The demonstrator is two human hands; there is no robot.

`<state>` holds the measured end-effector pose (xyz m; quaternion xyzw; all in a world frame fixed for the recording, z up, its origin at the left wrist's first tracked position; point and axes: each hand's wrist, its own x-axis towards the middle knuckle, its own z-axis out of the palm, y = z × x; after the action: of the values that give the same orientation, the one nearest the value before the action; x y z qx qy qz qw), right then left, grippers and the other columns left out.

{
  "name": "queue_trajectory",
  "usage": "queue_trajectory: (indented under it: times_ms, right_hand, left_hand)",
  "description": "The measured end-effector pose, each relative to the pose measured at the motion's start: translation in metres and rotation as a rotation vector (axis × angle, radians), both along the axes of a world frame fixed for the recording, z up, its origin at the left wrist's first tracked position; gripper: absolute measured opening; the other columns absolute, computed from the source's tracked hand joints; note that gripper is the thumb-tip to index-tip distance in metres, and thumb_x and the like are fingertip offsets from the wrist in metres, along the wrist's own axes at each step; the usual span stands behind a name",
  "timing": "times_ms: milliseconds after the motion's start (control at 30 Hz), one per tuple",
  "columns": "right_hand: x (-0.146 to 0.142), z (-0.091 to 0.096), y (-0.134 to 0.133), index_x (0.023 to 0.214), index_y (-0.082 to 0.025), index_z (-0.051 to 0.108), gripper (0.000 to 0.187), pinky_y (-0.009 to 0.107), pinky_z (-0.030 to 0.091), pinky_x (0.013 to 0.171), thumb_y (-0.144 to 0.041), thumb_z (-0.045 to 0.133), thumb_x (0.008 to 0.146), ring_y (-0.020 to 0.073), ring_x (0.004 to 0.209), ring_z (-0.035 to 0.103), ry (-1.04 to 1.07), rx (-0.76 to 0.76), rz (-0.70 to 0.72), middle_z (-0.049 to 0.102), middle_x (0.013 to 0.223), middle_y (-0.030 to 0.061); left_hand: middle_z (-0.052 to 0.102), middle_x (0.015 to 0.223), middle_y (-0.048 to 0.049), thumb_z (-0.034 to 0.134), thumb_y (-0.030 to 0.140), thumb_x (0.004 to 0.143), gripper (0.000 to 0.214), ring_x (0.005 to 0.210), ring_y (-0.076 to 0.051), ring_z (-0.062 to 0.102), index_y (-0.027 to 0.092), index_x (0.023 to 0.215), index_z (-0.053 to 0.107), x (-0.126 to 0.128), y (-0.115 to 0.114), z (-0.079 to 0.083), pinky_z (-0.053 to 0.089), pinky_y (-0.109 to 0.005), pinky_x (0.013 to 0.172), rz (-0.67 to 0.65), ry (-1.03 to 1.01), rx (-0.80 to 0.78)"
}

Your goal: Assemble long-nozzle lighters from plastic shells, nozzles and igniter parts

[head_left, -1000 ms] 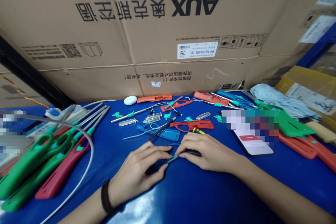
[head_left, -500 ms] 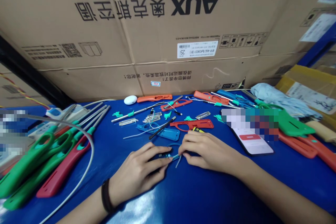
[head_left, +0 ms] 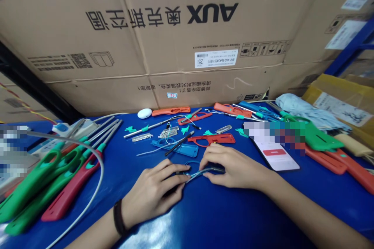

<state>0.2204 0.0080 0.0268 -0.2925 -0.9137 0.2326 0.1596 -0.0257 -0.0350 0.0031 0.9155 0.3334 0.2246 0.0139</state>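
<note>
My left hand [head_left: 154,190] and my right hand [head_left: 230,163] meet low in the middle of the blue tabletop [head_left: 222,218]. Between them, both pinch a thin blue wire [head_left: 201,173] that forms a small loop near my left fingertips. A small dark part sits under my right fingers, partly hidden. Just beyond my right hand lies a red lighter shell half [head_left: 214,139]. A blue plastic casing [head_left: 181,149] lies beyond my left hand, with a black rod [head_left: 179,143] resting across it.
Green and red utility lighters [head_left: 37,179] lie at the left, under a white cable [head_left: 101,175]. A phone [head_left: 276,159] lies to the right. Small lighter parts are scattered at the back, against a large cardboard box [head_left: 163,42]. More green and orange shells [head_left: 324,144] lie at the right.
The wire between my hands now lies stretched toward my right hand, and its loose end no longer hangs down. The view has tilted slightly.
</note>
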Motion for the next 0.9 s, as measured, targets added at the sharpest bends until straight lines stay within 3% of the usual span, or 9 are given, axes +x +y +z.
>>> queue_trajectory:
  times_ms: [167, 267, 433, 633, 900]
  right_hand:
    - [0.009, 0.007, 0.004, 0.09, -0.022, 0.058, 0.018, 0.026, 0.043, 0.071, -0.026, 0.068, 0.075, 0.0152, 0.084, 0.056, -0.053, -0.05, -0.113, 0.059, 0.091, 0.0006]
    - [0.011, 0.008, 0.005, 0.09, -0.022, 0.058, 0.017, 0.024, 0.041, 0.066, -0.021, 0.066, 0.076, 0.0134, 0.077, 0.055, -0.104, -0.055, -0.136, 0.059, 0.088, -0.0009]
    - [0.01, 0.005, 0.004, 0.092, -0.022, 0.061, 0.012, 0.024, 0.04, 0.065, -0.02, 0.061, 0.08, 0.0133, 0.078, 0.058, -0.131, -0.03, -0.11, 0.062, 0.084, -0.0018]
    - [0.008, 0.002, 0.006, 0.097, -0.022, 0.063, 0.013, 0.026, 0.044, 0.071, -0.023, 0.06, 0.085, 0.015, 0.084, 0.062, -0.088, -0.005, -0.085, 0.067, 0.094, 0.0007]
    - [0.006, -0.005, 0.01, 0.098, -0.021, 0.067, 0.014, 0.026, 0.046, 0.076, -0.025, 0.06, 0.086, 0.014, 0.087, 0.062, -0.003, -0.095, -0.065, 0.068, 0.095, 0.0006]
  left_hand:
    - [0.068, 0.109, -0.0039, 0.053, 0.016, 0.084, 0.022, 0.086, -0.017, 0.062, 0.023, 0.101, 0.065, -0.004, 0.003, 0.001, 0.054, -0.03, 0.074, 0.016, -0.04, 0.006]
    - [0.068, 0.108, -0.0033, 0.053, 0.016, 0.084, 0.02, 0.085, -0.017, 0.063, 0.023, 0.098, 0.066, -0.005, 0.004, 0.003, 0.054, -0.031, 0.075, 0.023, -0.056, -0.008]
    - [0.069, 0.105, -0.0028, 0.053, 0.015, 0.082, 0.018, 0.082, -0.017, 0.062, 0.022, 0.091, 0.067, -0.006, 0.005, 0.006, 0.054, -0.03, 0.072, 0.024, -0.082, -0.057]
    - [0.069, 0.103, -0.0026, 0.054, 0.014, 0.081, 0.016, 0.081, -0.016, 0.061, 0.022, 0.087, 0.067, -0.006, 0.008, 0.006, 0.052, -0.03, 0.073, 0.031, -0.115, -0.107]
    - [0.069, 0.104, -0.0021, 0.055, 0.015, 0.08, 0.015, 0.081, -0.016, 0.06, 0.022, 0.086, 0.067, -0.008, 0.007, 0.004, 0.051, -0.03, 0.075, 0.036, -0.136, -0.146]
